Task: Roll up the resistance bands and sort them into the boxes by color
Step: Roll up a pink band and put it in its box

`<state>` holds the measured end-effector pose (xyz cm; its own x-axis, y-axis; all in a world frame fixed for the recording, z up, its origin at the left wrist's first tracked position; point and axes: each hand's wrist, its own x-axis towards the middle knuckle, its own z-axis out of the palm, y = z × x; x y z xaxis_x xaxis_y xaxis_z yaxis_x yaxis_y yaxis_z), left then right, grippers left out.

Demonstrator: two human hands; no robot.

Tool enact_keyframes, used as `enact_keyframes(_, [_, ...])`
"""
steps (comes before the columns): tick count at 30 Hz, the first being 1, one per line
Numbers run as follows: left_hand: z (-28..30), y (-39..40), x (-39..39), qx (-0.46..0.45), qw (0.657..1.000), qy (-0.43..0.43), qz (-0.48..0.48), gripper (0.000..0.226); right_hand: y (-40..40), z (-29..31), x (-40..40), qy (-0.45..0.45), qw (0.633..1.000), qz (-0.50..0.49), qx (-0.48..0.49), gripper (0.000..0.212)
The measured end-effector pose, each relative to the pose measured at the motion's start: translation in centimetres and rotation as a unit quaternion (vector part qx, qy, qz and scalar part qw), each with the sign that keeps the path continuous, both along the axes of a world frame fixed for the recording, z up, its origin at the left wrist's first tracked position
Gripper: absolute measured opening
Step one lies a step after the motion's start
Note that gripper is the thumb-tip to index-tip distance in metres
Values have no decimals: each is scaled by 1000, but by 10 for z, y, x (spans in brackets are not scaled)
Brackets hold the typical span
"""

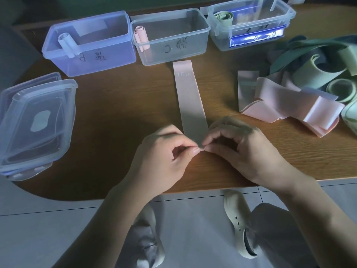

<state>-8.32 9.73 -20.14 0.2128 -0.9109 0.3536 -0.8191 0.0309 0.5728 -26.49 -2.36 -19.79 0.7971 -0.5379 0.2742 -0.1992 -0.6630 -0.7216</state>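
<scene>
Pink band point(190, 97), flat, apparently unrolled.

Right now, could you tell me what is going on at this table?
A person is starting to roll a pink resistance band that lies flat on the wooden table. The left hand and right hand pinch its near end together. Behind it stand three clear boxes, each with one roll inside: the left box a pale blue one, the middle box pink, the right box green. A pile of loose bands waits on the right.
</scene>
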Motion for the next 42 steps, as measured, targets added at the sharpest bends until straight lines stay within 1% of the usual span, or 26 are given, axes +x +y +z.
enact_keyframes(2, [0, 0, 0, -8, 1000, -3, 8, 10, -1, 1, -1, 10, 1000, 10, 1, 4])
enact_keyframes(5, [0, 0, 0, -21, 1000, 0, 5, 16, -2, 1, -1, 19, 1000, 0, 0, 8])
enact_keyframes(9, [0, -2, 0, -23, 998, 26, 43, 13, -1, 1, 1, 27, 999, -21, 6, 6])
enact_keyframes(12, [-1, -4, -2, -17, 998, 14, 57, 13, 0, 1, 3, 31, 999, -37, -5, 3])
enact_keyframes(15, [-2, -4, -3, -19, 999, -4, 47, 13, 1, 1, 6, 33, 998, -55, -17, 1])
enact_keyframes(17, [-2, -3, -3, -26, 999, -18, 39, 14, 1, 1, 8, 36, 997, -64, -28, 2])
enact_keyframes(20, [-1, 0, -2, -35, 999, -17, 30, 17, -1, 1, 11, 40, 996, -73, -45, 6])
enact_keyframes(23, [-2, -2, -1, -37, 998, -23, 37, 22, -2, -1, 10, 30, 995, -80, -43, 4])
enact_keyframes(25, [-2, -4, -1, -28, 998, -25, 45, 20, -5, -1, 9, 19, 997, -62, -37, 2])
enact_keyframes(27, [-1, -4, -1, -22, 998, -22, 49, 19, -8, -1, 8, 18, 999, -30, -36, 6])
enact_keyframes(30, [1, -4, 1, -17, 998, 18, 61, 12, -11, -2, 6, 24, 999, -4, -29, 12])
enact_keyframes(32, [2, -5, 2, -11, 996, 33, 82, 11, -13, -2, 6, 28, 999, -11, -14, 14])
enact_keyframes(35, [0, -9, 0, -12, 995, 28, 95, 11, -14, -2, 8, 31, 999, -25, -16, 16])
enact_keyframes(39, [-2, -13, 1, -34, 996, 17, 84, 8, -14, -2, 11, 31, 998, -38, -33, 17])
enact_keyframes(42, [-1, -11, 1, -41, 997, 19, 57, 6, -13, -2, 13, 34, 997, -48, -45, 10])
